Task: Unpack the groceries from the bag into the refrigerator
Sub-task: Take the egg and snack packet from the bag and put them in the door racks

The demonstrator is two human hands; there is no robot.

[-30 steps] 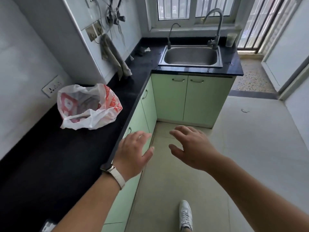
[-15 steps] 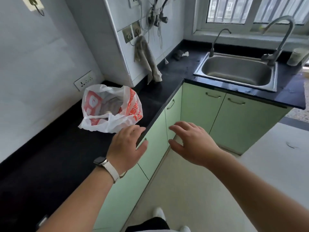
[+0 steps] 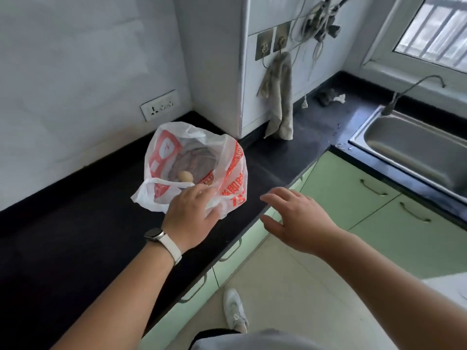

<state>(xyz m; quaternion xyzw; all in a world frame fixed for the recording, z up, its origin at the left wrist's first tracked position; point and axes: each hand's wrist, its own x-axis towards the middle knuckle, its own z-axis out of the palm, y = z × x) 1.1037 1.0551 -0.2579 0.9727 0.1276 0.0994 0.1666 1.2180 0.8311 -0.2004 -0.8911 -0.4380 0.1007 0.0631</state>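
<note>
Head cam: red-and-white bag [image 3: 228, 173] is slumped on the black counter [image 3: 75, 236], roughly lengthwise along it, mouth gaping up. Left hand [image 3: 189, 218] rests loose fingers on its near rim, right hand [image 3: 295, 221] hovers spread, empty.

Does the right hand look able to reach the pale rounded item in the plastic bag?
Probably yes: the right hand is open beside the plastic bag, whose mouth gapes with the pale rounded item exposed; only the left hand at the near rim crowds it.
</note>
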